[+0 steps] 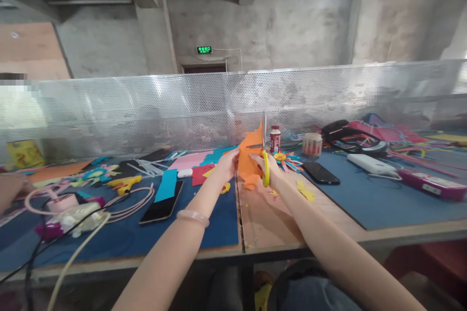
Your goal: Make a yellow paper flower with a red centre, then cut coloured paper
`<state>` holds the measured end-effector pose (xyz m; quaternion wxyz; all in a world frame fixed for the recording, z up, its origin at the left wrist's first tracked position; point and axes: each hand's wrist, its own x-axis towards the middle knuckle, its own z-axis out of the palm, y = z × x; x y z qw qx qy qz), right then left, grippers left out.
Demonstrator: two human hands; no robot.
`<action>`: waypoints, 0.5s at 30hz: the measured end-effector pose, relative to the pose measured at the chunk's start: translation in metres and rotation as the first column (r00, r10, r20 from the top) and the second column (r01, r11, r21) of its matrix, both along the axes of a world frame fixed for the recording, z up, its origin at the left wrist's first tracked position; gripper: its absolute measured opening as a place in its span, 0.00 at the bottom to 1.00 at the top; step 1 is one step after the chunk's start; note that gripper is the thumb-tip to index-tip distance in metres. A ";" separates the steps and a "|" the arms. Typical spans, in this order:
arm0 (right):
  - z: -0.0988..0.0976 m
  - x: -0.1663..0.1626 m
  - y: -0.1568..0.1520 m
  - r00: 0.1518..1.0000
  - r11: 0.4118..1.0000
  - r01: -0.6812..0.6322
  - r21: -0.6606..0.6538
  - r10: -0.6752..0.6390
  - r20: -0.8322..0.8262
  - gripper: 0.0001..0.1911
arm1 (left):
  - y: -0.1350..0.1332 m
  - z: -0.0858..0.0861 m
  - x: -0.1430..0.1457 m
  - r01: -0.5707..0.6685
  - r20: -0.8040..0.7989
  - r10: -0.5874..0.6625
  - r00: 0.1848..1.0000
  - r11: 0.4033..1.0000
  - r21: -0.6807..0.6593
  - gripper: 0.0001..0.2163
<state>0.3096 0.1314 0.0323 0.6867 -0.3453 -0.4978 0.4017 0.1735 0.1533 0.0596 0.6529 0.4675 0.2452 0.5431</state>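
My left hand (228, 164) is closed on a piece of orange paper (249, 158), holding it up above the table. My right hand (268, 165) grips yellow-handled scissors (265, 165) whose blades point upward into the paper. Both arms stretch forward over the middle of the table. A pale bangle (192, 217) circles my left wrist. Small orange and yellow scraps (305, 191) lie on the table under and beside my hands.
Blue mats (383, 199) cover the table. A black phone (162, 205) lies at left, another phone (321, 173) at right. A small bottle (275, 139), a jar (313, 145), paper flowers (286, 159), a white power bank (370, 164), cables and coloured paper lie around. A perforated metal screen (182, 107) stands behind. Another person's hand (9, 189) shows at far left.
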 end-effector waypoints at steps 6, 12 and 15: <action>0.002 -0.001 -0.004 0.988 0.990 -0.132 -0.049 0.128 -0.088 0.16 | 0.014 0.001 -0.025 -0.345 0.117 0.340 0.933 0.938 0.020 0.03; 0.007 0.002 -0.010 0.950 0.958 -0.287 0.004 0.285 -0.128 0.23 | 0.017 0.005 -0.037 -0.434 0.126 0.423 0.897 0.898 0.075 0.03; 0.008 0.006 -0.009 0.947 0.956 -0.292 0.021 0.292 -0.132 0.24 | 0.019 0.006 -0.038 -0.451 0.123 0.438 0.891 0.885 0.114 0.05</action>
